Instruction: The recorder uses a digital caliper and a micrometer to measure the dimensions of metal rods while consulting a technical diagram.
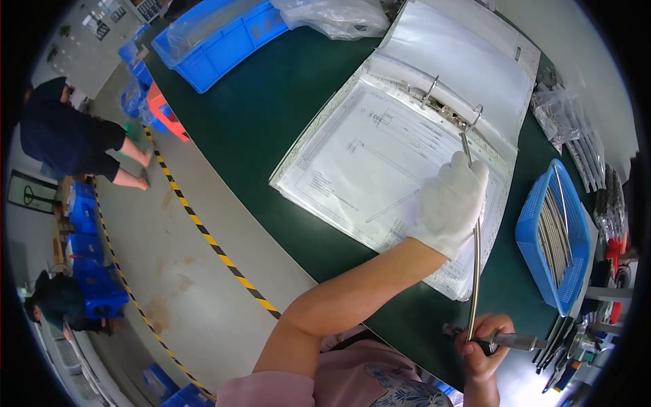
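Note:
My left hand point(449, 207), in a white glove, is closed around the upper part of a thin metal rod point(474, 278) over an open ring binder. The rod slants down from beside the binder's rings toward my right hand point(480, 356). Bare fingers of that hand grip a micrometer point(517, 341) with a grey barrel, at the rod's lower end. Whether the rod touches the measuring faces is hidden by the fingers. Beneath my left hand lies a technical drawing point(359, 163) in a clear sleeve, in the binder point(461, 51).
Right of the binder, a blue basket point(523, 234) holds several metal rods point(553, 234). Bagged parts point(586, 146) and hand tools point(566, 353) lie along the right side. A blue crate point(227, 47) stands at the far left of the green table point(237, 125). Two people are beyond striped floor tape.

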{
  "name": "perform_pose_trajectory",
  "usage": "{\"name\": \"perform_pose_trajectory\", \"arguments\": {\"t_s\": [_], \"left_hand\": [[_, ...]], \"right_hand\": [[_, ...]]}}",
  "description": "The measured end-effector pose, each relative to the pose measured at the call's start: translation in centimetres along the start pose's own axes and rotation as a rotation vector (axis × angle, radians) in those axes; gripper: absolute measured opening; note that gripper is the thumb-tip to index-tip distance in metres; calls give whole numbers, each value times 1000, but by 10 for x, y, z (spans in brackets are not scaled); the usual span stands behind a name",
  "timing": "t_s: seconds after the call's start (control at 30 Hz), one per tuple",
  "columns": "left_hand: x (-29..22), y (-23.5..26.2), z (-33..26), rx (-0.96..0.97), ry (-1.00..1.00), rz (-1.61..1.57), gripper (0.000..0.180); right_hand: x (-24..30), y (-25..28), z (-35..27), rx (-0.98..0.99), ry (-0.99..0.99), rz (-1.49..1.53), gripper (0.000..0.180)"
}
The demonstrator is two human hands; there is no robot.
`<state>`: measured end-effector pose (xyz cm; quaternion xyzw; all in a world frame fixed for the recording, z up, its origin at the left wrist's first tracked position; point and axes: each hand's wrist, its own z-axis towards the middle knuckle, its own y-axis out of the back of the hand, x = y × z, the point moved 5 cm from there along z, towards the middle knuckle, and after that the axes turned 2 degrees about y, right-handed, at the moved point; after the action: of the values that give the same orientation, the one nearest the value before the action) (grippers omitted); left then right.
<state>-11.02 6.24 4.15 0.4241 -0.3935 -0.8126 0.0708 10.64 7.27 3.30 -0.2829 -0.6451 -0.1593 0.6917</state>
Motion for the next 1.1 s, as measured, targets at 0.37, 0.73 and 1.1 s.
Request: {"name": "perform_pose_trajectory", "arguments": {"t_s": [0.37, 0.73, 1.1], "left_hand": [[-5, -2, -8, 77, 278, -1428, 49], [-47, -41, -64, 1186, 495, -1174, 30], [-52, -53, -88, 1115, 491, -1318, 23]], "right_hand": [[7, 37, 10, -220, -46, -215, 26], [16, 61, 5, -210, -233, 66, 21], [-9, 94, -20, -242, -274, 774, 69]]}}
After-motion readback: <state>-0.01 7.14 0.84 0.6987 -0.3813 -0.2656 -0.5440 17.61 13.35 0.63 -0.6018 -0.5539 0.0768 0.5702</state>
